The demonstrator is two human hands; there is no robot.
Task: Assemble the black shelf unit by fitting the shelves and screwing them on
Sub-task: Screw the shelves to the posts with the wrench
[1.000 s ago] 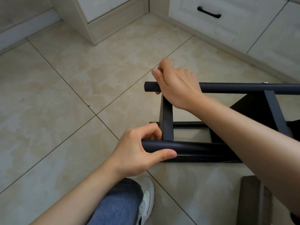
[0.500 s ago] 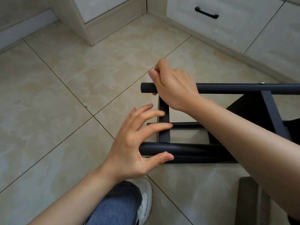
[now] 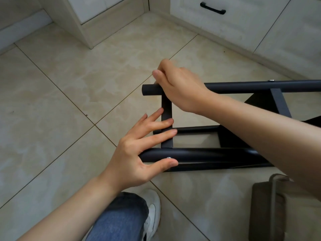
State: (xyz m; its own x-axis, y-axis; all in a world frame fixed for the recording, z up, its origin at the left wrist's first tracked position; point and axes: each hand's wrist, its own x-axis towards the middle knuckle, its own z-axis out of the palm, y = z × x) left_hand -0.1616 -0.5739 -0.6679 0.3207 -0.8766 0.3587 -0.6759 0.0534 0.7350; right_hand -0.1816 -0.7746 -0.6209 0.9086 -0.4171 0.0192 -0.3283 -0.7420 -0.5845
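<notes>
Screwing step: right hand (image 3: 178, 87) grips the far tube (image 3: 243, 86); left hand (image 3: 139, 153) is spread and empty; the screw (image 3: 168, 157) at its thumb probably needs tightening.

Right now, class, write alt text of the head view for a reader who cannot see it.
A person's right hand grips the far tube of a black shelf frame lying on a tiled floor, while the left hand, fingers spread, hovers over the near tube beside a silver screw.
</notes>
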